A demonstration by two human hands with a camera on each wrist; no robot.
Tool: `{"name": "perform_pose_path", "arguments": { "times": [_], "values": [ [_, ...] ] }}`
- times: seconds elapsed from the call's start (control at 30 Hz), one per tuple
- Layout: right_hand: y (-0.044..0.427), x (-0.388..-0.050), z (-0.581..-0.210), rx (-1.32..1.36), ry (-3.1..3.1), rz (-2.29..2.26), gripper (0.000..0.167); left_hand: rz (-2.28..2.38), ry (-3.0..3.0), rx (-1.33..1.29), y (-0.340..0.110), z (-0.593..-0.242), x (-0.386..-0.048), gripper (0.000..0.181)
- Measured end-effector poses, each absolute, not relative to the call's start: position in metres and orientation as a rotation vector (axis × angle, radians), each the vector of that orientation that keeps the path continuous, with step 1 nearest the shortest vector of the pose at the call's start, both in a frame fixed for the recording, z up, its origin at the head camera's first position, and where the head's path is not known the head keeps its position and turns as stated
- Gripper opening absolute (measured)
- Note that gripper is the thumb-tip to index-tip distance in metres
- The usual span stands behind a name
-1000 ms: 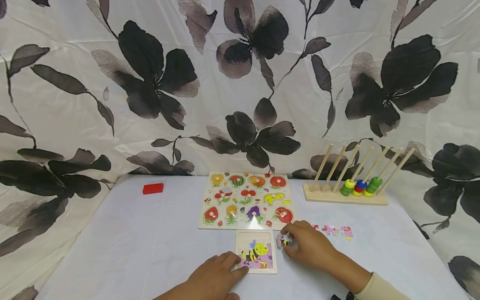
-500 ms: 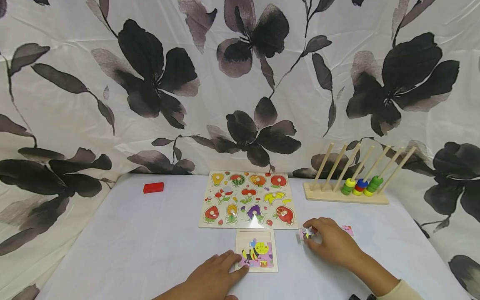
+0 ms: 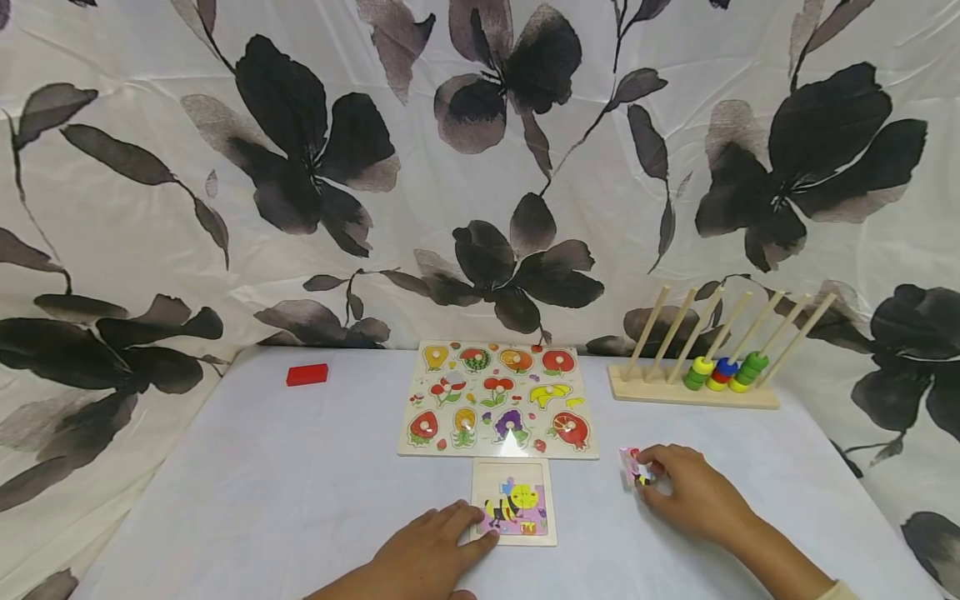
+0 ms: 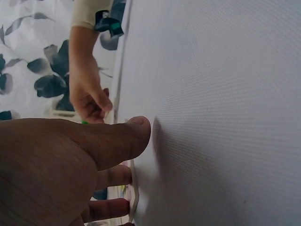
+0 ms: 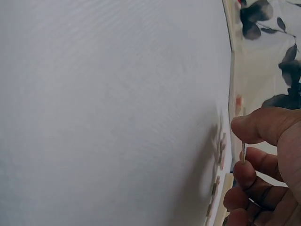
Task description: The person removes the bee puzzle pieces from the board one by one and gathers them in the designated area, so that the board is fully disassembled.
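Two hands are in view at a white-covered table (image 3: 285, 467). The right hand (image 3: 693, 492) pinches one pink puzzle piece (image 3: 627, 467) between thumb and forefinger, to the right of the puzzle frame (image 3: 551, 504); the right wrist view shows this piece edge-on. The left hand (image 3: 431, 546) has its fingers extended and touching the lower left edge of that frame; no pinch is seen there.

Count of articles: one puzzle frame, holding a partly assembled bee picture (image 3: 517, 504); one fruit board (image 3: 412, 446) just behind it, with eleven large fruit shapes; one red block (image 3: 307, 374) at far left; one wooden rack (image 3: 645, 391) with seven pegs, three of them carrying beads (image 3: 722, 373).

Further loose pieces (image 5: 222, 150) lie on the table, visible edge-on in the right wrist view; their number cannot be settled, and in the head view the right hand covers that area. The print on the pinched piece is partly hidden by the fingertips. The beads are too small to count reliably. The left forearm is cut off by the lower edge.
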State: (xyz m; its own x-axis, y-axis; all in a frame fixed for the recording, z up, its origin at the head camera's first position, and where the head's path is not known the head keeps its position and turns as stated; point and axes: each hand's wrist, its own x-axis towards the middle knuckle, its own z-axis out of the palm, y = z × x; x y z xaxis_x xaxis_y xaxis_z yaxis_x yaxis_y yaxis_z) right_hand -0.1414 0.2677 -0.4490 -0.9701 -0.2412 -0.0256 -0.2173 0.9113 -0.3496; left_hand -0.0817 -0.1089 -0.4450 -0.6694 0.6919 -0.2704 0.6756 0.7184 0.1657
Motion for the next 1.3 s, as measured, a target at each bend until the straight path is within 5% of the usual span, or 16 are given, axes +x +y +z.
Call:
{"name": "perform_pose_path", "arguments": {
  "times": [1.3],
  "values": [
    [0.2735, -0.1334, -0.4516, -0.34, 2.937, -0.554, 0.033, 0.094, 2.602, 1.076, -0.1089, -0.4429, -0.0853, 0.064]
  ]
}}
